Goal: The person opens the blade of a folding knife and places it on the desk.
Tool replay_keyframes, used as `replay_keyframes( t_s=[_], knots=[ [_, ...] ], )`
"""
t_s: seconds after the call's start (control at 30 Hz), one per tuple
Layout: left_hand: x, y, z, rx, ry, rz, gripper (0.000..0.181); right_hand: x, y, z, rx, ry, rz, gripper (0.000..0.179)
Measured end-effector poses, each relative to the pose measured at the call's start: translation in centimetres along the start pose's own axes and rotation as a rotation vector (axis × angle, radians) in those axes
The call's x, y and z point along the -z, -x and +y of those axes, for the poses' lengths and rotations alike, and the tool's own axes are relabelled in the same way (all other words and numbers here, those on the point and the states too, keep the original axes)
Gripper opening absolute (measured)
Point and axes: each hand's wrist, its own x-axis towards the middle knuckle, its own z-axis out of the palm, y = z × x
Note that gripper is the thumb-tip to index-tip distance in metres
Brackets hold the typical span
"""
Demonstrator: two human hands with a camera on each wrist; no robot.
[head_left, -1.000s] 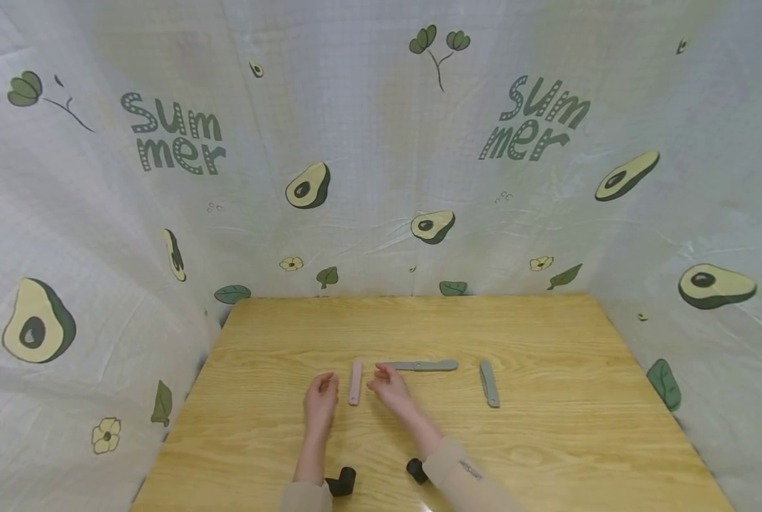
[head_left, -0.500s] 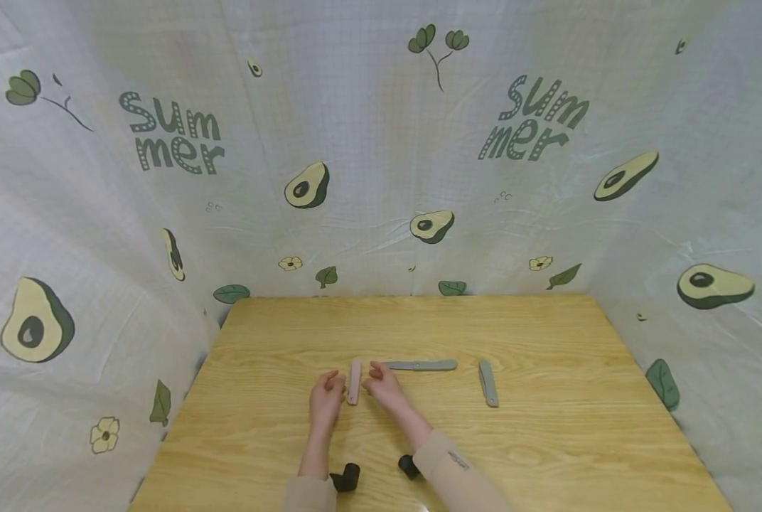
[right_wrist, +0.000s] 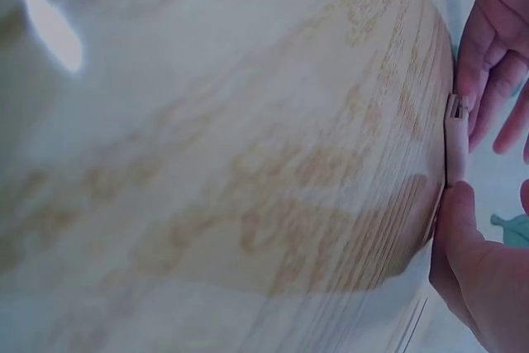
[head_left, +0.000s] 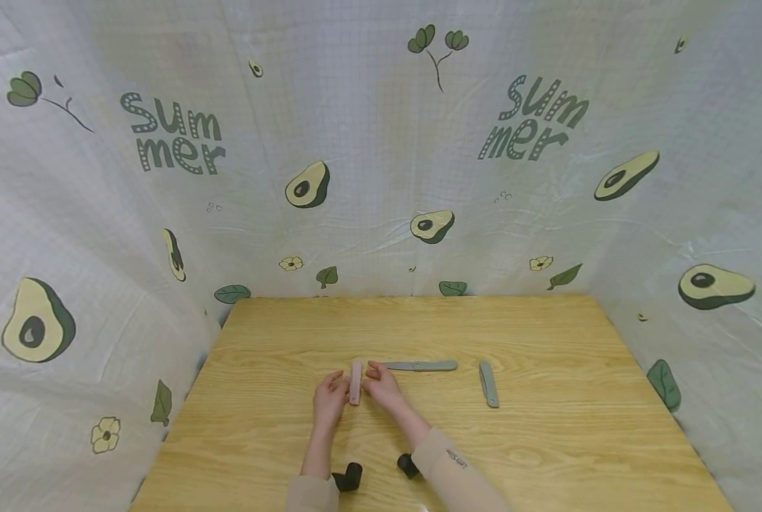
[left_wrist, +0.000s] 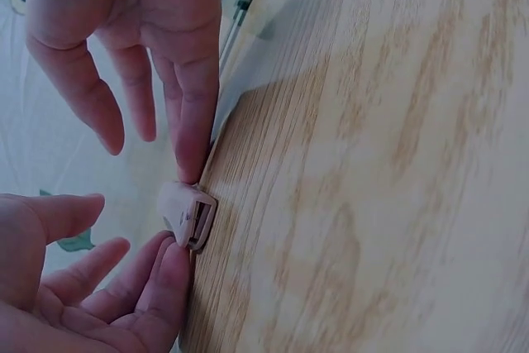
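A folded pink folding knife (head_left: 355, 382) lies on the wooden table, its slotted handle end (left_wrist: 201, 219) facing the left wrist camera. My left hand (head_left: 331, 400) is at its left side, fingertips touching the handle. From the right side my right hand (head_left: 384, 390) touches it too, with fingers extended, as the right wrist view shows at the knife (right_wrist: 455, 142). Neither hand has curled round it. Just beyond the right hand, a grey-green folding knife (head_left: 435, 365) lies unfolded, blade pointing left. Another grey-green folding knife (head_left: 489, 384), folded, lies farther right.
The wooden table (head_left: 547, 441) reaches back to a pale cloth (head_left: 368, 128) printed with avocados and leaves, which also hangs on both sides. Black wrist-worn pieces (head_left: 349, 477) stick out near each sleeve.
My left hand has moved right, up to the pink knife. My right hand has shifted slightly left toward it. The knives have stayed in place.
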Motion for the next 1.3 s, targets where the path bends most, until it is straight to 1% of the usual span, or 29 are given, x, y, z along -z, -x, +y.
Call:
replay_keyframes(
  t_s=[0.23, 0.37, 0.53, 0.7, 0.77, 0.87, 0.93, 1.0, 1.13, 1.2, 1.3],
  knots=[
    [-0.1, 0.0, -0.2, -0.017, -0.008, -0.003, 0.040, 0.0, 0.0, 0.0, 0.001, 0.016, -0.002, 0.053],
    [-0.1, 0.1, -0.2, -0.019, 0.023, -0.011, 0.038, 0.0, 0.0, 0.0, 0.001, 0.005, -0.002, 0.054],
    [-0.1, 0.3, -0.2, -0.008, 0.079, -0.020, 0.036, 0.2, 0.1, -0.1, 0.023, -0.024, -0.019, 0.054],
    [-0.2, 0.3, -0.1, 0.038, 0.143, -0.014, 0.037, 0.3, 0.3, -0.1, 0.041, -0.071, -0.051, 0.054],
    [-0.3, 0.3, 0.0, 0.051, 0.192, -0.019, 0.038, 0.4, 0.3, 0.0, 0.042, -0.064, -0.042, 0.053],
    [-0.3, 0.3, 0.1, 0.052, 0.265, -0.042, 0.040, 0.4, 0.0, 0.2, 0.036, -0.054, -0.013, 0.051],
    [-0.4, 0.3, 0.2, 0.045, 0.300, -0.064, 0.041, 0.4, -0.1, 0.3, 0.043, -0.051, 0.004, 0.050],
    [-0.3, 0.4, 0.3, 0.038, 0.316, -0.083, 0.043, 0.5, -0.2, 0.3, 0.045, -0.061, 0.008, 0.049],
    [-0.2, 0.6, 0.5, 0.022, 0.307, -0.114, 0.045, 1.0, -0.1, 0.1, 0.070, -0.070, -0.018, 0.049],
    [-0.1, 0.7, 0.8, 0.023, 0.288, -0.128, 0.045, 1.3, 0.5, -1.0, 0.082, -0.071, -0.046, 0.048],
    [0.4, 1.5, 2.2, 0.024, 0.254, -0.158, 0.043, 1.9, 1.7, -2.6, 0.109, -0.060, -0.102, 0.049]
  ],
)
